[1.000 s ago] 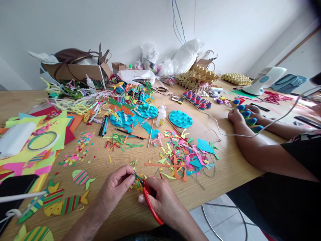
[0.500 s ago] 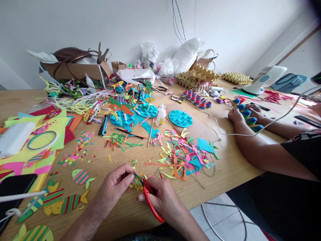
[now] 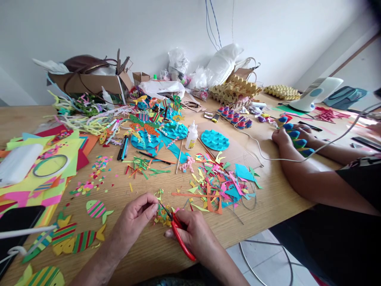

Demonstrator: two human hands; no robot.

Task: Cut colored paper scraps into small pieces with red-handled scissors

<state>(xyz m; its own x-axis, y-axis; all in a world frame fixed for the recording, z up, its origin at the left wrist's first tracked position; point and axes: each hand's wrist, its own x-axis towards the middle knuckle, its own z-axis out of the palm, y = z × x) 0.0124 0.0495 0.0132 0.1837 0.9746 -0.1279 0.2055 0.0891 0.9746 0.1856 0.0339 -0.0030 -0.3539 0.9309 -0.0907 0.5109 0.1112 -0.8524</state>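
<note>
Red-handled scissors (image 3: 181,242) are held in my right hand (image 3: 195,234), their dark blades pointing up and left. The tips reach my left hand (image 3: 139,214), whose thumb and index finger are pinched together; whatever lies between them is too small to make out. Tiny green and yellow paper clippings (image 3: 163,216) lie on the table under the blades. Left of my left hand are striped paper fish: a pink and green one (image 3: 95,209), a red and green one (image 3: 85,241) and a larger yellow-green one (image 3: 44,277) at the bottom edge.
A pile of coloured paper scraps (image 3: 211,182) lies right of centre, with a glue bottle (image 3: 191,137) and blue egg-carton pieces (image 3: 214,140) behind. Paper sheets (image 3: 68,155) and a black phone (image 3: 26,222) are at left. Another person's hands (image 3: 282,139) hold a painted carton at right.
The scissors' blades and my right hand have shifted very slightly right. My left hand keeps its pinch almost in the same place.
</note>
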